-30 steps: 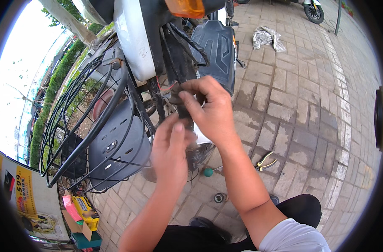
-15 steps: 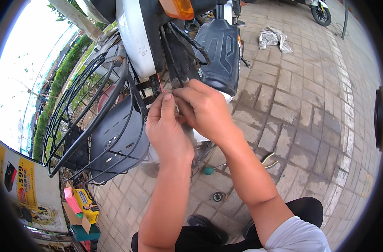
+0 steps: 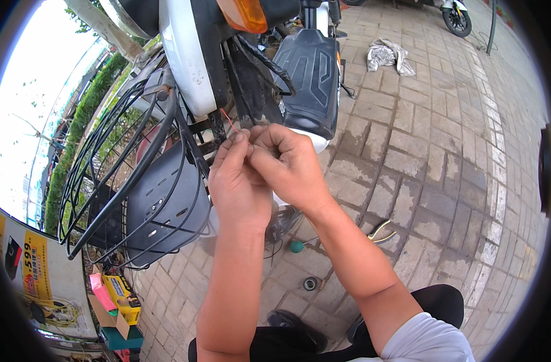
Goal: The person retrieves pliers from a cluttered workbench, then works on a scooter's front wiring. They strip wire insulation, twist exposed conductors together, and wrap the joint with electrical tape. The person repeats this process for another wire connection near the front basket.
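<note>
Red wire [image 3: 228, 119] came down from under the scooter's white front panel [image 3: 188, 66], and the thumb and finger of the left hand [image 3: 238, 181] pinched it tight. Right up close, the right hand [image 3: 290, 166] had its fingers curled in, but you could not tell what they held. Left of the hands was a black basket [image 3: 161, 199], and pliers [image 3: 381, 234] lay on the bricks [image 3: 432, 199] near a green ball [image 3: 296, 246].
</note>
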`<state>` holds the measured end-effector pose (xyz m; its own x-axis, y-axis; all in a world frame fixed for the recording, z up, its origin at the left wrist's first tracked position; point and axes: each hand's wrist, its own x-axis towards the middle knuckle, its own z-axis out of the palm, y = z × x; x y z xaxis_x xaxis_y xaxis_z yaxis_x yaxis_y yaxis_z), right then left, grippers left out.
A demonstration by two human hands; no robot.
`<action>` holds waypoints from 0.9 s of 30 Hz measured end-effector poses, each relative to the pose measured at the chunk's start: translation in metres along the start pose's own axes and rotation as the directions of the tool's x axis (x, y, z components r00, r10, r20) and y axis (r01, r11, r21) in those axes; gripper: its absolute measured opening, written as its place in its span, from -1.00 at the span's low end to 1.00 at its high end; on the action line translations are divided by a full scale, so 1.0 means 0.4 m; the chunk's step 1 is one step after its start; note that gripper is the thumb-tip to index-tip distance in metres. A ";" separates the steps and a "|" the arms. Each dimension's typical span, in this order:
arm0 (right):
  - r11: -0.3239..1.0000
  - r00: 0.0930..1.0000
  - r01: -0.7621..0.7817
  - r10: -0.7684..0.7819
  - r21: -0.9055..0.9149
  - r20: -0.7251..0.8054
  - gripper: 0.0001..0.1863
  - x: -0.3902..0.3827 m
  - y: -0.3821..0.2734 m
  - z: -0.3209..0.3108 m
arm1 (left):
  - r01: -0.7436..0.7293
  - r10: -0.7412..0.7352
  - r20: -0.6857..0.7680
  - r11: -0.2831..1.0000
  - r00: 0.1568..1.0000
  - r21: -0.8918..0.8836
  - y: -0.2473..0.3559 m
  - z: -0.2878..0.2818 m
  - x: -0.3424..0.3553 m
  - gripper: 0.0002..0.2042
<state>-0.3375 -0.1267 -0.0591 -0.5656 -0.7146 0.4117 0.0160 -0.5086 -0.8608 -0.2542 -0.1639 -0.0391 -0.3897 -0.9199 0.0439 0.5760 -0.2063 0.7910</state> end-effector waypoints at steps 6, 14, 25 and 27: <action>0.940 0.942 0.306 -0.322 -0.152 -0.097 -0.82 0.010 0.011 0.023 | -0.026 0.026 0.038 1.000 0.999 0.012 0.004 -0.005 0.017 -0.84; 0.992 0.998 -0.050 0.046 0.114 0.035 -0.88 -0.027 0.015 -0.011 | 0.012 -0.014 0.062 0.999 0.998 0.035 0.027 -0.007 -0.009 -0.83; 0.961 0.992 -0.123 0.126 0.247 0.004 -0.78 -0.028 -0.007 -0.016 | 0.008 -0.012 0.064 0.998 0.998 0.065 0.026 -0.014 -0.014 -0.82; 0.976 0.995 -0.100 0.101 0.195 0.007 -0.79 -0.021 -0.009 -0.015 | -0.010 0.005 0.073 0.998 0.997 0.069 0.027 -0.015 -0.012 -0.82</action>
<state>-0.3376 -0.1160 -0.0611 -0.5554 -0.7655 0.3249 0.2331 -0.5184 -0.8228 -0.2417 -0.1637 -0.0346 -0.4377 -0.8944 0.0923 0.5292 -0.1732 0.8306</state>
